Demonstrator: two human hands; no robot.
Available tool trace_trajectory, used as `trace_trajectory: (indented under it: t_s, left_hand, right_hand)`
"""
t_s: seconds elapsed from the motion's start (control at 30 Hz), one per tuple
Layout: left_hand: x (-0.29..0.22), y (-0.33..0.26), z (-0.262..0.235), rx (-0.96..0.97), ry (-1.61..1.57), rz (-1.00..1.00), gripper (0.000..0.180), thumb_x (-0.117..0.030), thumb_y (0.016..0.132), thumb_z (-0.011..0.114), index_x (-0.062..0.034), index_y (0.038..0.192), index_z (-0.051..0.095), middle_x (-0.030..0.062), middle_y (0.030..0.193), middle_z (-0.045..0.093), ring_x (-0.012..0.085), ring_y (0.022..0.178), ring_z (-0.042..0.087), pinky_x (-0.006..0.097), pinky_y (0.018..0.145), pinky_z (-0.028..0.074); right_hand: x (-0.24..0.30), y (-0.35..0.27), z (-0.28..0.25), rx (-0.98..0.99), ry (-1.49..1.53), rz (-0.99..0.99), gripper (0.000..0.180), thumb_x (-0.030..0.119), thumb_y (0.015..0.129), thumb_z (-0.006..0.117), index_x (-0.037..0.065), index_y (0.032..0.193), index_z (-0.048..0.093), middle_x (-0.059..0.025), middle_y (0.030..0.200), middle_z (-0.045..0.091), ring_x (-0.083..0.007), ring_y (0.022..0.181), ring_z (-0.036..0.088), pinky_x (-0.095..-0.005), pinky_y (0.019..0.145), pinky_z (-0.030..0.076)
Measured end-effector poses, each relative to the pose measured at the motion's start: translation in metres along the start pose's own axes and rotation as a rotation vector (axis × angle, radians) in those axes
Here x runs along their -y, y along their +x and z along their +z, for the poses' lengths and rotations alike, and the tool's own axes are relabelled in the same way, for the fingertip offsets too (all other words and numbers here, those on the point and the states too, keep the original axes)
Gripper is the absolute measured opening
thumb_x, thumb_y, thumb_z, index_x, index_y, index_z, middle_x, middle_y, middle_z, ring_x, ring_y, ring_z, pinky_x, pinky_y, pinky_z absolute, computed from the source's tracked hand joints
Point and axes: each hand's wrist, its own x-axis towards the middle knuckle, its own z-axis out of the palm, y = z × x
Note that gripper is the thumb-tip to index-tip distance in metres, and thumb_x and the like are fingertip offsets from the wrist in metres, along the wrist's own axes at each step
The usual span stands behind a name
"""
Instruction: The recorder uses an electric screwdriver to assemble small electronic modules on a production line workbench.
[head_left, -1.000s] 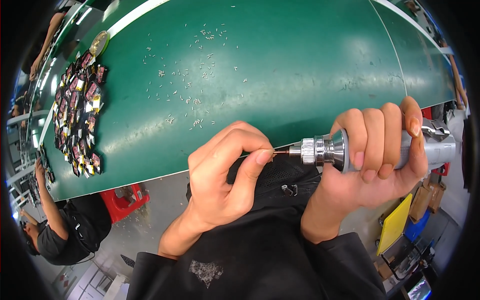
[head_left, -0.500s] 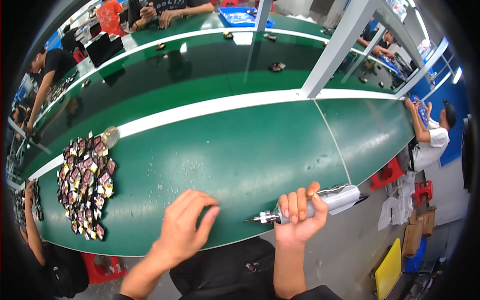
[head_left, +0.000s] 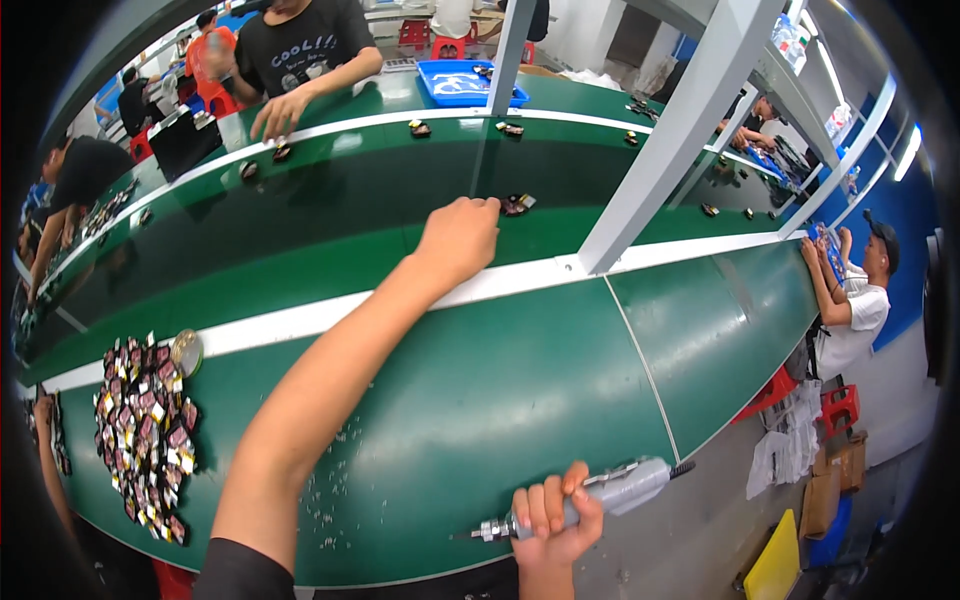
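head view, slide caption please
Left hand beside a small dark part beyond the white rail, right hand holding a grey power tool at the green table.

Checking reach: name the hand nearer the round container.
Left. The left hand is beyond and right of the container; the right hand, holding the grey tool, is farther, toward the table's near edge.

Head-worn fisheye; looks down over hands (head_left: pixel 460 240)

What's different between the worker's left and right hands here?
The left hand is out past the white rail, while the right hand is by the near edge of the green table. The left hand is at a small dark part, its grip unclear; the right hand is wrapped around a grey power tool. Both hands are bare.
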Motion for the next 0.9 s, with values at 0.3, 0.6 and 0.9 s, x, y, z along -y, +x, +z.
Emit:
trace_trajectory:
  t_s: [0.3,0.6,0.9]
  left_hand:
    - [-0.011,0.065,0.059,0.024,0.217,-0.041,0.035,-0.023,0.084,0.062,0.0032,0.107,0.058,0.0198,0.096,0.06,0.0337,0.094,0.06,0.044,0.075,0.054]
    - [0.011,0.02,0.023,0.166,0.057,0.224,0.027,-0.007,0.091,0.053,0.0059,0.115,0.055,0.0175,0.114,0.054,0.0333,0.111,0.05,0.039,0.095,0.045]
    - [-0.089,-0.196,-0.064,0.313,-0.153,0.565,0.052,0.003,0.07,0.063,0.0083,0.121,0.053,0.0204,0.123,0.05,0.035,0.106,0.053,0.038,0.077,0.053]
  right_hand:
    - [0.008,-0.002,0.01,0.01,0.09,0.108,0.012,0.017,0.093,0.052,0.006,0.094,0.049,-0.0006,0.056,0.037,-0.0119,0.046,0.035,-0.0293,0.054,0.036]
    - [0.008,-0.006,0.001,0.04,0.105,0.146,0.011,0.017,0.091,0.048,0.007,0.091,0.046,-0.0009,0.054,0.038,-0.013,0.045,0.037,-0.0314,0.053,0.039]
    - [0.022,-0.012,-0.012,0.11,0.048,0.194,0.01,0.018,0.089,0.048,0.008,0.089,0.045,0.0,0.051,0.039,-0.013,0.041,0.038,-0.0305,0.051,0.039]
